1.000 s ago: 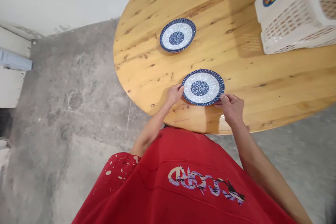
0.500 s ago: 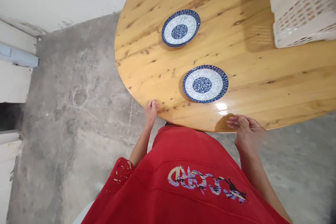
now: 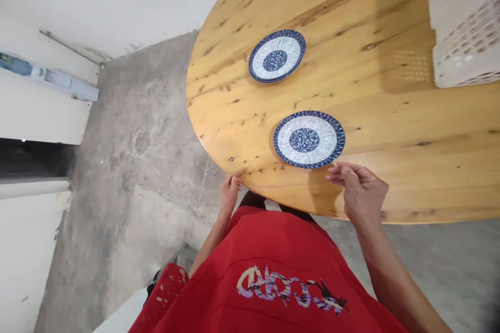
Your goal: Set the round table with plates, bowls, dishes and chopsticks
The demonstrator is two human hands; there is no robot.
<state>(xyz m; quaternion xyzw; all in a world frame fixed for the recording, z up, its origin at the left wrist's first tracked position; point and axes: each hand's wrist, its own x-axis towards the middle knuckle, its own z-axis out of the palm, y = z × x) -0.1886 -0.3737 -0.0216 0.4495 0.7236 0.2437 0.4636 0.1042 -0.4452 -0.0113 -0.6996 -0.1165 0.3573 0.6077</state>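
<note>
My right hand [image 3: 361, 187] hovers over the front of the table, just beyond the lower right rim of the near plate [image 3: 309, 139]. Its fingers are bent but apart, and nothing is in them. At the table's front left edge, my left hand [image 3: 230, 190] is closed with its fingers curled in. I see nothing held there. The near plate is round, white with a dark blue rim and a blue patterned centre. Farther back lies a second plate [image 3: 277, 56] of the same pattern, with another rim showing beneath it, so it looks stacked.
Both plates lie on a round wooden table [image 3: 234, 130]. A white perforated plastic basket [image 3: 464, 57] stands on its right side. Concrete floor [image 3: 140, 135] shows to the left, with a water dispenser [image 3: 66, 80] by the wall.
My right hand has moved forward and slightly left, closer to the near plate. My left hand stays by the table edge. The view has shifted, and both plates lie where they were.
</note>
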